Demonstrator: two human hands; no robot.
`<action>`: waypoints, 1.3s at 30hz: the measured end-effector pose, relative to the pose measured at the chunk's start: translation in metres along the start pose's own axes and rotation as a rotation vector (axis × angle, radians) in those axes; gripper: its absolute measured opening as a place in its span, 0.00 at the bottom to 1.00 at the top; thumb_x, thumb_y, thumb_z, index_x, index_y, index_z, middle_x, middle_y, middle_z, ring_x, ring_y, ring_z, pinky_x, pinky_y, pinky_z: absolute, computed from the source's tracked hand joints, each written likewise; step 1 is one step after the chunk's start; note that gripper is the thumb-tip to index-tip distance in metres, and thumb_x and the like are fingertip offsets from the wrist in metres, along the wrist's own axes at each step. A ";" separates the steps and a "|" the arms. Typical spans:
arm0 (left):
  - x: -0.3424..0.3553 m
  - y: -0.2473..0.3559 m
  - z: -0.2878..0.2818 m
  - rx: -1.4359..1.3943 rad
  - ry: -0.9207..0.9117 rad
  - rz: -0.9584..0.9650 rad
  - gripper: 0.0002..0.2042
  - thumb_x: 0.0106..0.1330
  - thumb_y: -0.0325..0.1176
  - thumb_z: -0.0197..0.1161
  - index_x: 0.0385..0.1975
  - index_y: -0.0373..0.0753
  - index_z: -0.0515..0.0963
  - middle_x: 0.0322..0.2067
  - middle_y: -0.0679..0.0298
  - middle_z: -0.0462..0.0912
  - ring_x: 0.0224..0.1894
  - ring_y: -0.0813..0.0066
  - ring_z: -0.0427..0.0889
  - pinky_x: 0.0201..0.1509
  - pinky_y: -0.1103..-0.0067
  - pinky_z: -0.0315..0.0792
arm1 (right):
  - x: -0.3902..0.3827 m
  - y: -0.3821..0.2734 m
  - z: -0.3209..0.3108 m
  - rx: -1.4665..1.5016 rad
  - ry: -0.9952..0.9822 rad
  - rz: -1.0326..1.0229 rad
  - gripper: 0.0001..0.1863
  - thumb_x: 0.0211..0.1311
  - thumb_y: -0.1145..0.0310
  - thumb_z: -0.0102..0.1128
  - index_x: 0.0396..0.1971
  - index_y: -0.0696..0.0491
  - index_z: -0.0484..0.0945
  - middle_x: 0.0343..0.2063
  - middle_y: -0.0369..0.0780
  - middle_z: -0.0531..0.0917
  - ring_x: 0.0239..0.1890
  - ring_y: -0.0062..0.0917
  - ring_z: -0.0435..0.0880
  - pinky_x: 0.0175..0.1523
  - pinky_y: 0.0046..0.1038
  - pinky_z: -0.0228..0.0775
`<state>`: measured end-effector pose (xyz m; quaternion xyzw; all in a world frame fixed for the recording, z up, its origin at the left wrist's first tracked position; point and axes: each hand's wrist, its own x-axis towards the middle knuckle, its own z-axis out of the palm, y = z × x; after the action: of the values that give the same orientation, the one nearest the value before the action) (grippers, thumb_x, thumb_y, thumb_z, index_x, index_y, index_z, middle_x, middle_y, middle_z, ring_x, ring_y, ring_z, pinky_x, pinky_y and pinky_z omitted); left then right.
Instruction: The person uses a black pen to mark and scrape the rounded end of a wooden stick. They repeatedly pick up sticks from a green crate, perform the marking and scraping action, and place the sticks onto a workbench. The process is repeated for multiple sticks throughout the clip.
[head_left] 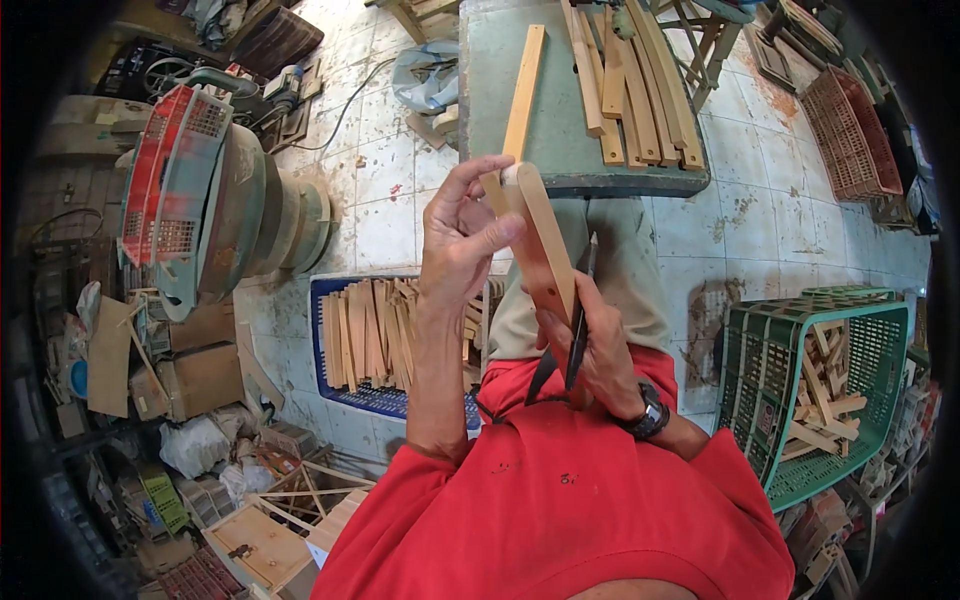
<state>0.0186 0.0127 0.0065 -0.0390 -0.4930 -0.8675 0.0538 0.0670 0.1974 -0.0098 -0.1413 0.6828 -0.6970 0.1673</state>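
Note:
A pale wooden strip (545,235) with a rounded end is raised in front of me, slanting from upper left to lower right. My left hand (470,225) is closed around its rounded far end, thumb and fingers curled there. Another bit of wood (494,192) shows between those fingers; its full shape is hidden. My right hand (597,345) grips the near end of the strip. Along the same hand runs a slim dark tool (580,325) with a pointed tip, its exact kind unclear. Beyond the left fingertips, a single longer wooden strip (526,85) lies on the green-grey table (490,60).
More wooden strips (640,90) lie on the table's right side. A blue crate (325,330) of wood pieces sits on the floor below my left arm. Right stands a green crate (760,340) with wood scraps. A machine with a red guard (160,185) stands left.

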 end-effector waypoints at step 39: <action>-0.016 0.011 0.011 0.107 0.085 0.063 0.26 0.55 0.20 0.70 0.56 0.34 0.72 0.46 0.60 0.78 0.44 0.75 0.80 0.50 0.78 0.77 | -0.021 0.025 0.006 -0.055 0.108 -0.002 0.14 0.55 0.69 0.71 0.39 0.59 0.80 0.14 0.36 0.72 0.16 0.13 0.64 0.21 0.22 0.58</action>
<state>0.0363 0.0176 0.0196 -0.0148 -0.5345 -0.8386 0.1037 0.0900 0.2006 -0.0336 -0.1088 0.7097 -0.6847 0.1254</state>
